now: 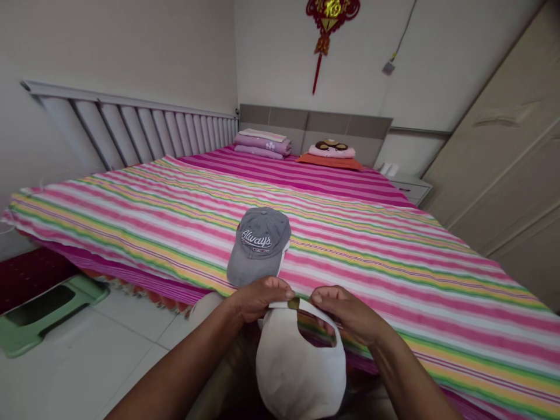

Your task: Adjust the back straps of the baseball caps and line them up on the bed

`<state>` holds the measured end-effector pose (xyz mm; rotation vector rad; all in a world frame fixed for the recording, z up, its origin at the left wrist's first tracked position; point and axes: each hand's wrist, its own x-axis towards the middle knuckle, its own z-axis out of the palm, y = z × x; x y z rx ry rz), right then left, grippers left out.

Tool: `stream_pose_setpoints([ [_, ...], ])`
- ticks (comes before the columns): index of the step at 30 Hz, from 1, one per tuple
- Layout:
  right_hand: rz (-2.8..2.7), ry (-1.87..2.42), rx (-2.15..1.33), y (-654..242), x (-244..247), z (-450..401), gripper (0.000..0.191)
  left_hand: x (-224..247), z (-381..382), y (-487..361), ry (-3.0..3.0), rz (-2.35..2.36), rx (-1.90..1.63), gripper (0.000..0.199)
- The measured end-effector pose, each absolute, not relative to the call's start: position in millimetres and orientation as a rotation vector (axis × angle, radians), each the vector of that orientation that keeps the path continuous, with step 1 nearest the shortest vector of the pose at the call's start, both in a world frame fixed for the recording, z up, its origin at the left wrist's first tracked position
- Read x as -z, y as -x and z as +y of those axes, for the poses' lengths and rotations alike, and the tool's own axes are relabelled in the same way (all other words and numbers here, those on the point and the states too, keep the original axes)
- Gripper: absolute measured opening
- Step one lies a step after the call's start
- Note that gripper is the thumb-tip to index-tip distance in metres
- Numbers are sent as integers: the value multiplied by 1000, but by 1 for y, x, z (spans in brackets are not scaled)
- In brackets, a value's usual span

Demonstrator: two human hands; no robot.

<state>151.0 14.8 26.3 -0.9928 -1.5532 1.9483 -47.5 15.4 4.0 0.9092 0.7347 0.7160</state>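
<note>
A white baseball cap [297,373] hangs crown-down over my lap, its back opening and adjusting strap turned up toward me. My left hand [265,296] pinches the strap's left part, close to a brass-coloured buckle [294,303]. On the other side, my right hand [343,309] is closed on the strap right of the buckle, some fingers hidden behind it. Just beyond my left hand, a grey baseball cap [260,242] with white "Always" lettering rests on the bed, its brim pointing toward me.
A striped sheet [371,251] covers the bed in front of me. Folded purple bedding [262,144] and a pink pillow [331,151] lie by the headboard [328,125]. On the floor at left is a green plastic stool [48,315]. A nightstand [409,188] stands at the far right.
</note>
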Motion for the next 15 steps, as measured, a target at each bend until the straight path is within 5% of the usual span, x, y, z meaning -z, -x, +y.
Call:
stream_pose_setpoints([
  [8,-1268,884,-2020,-184,9,22,36,-1,22,55,-760,609,-924,18],
  [15,-937,738,-1956,-179,-9,17,27,-4,29,54,-736,530,-866,22],
])
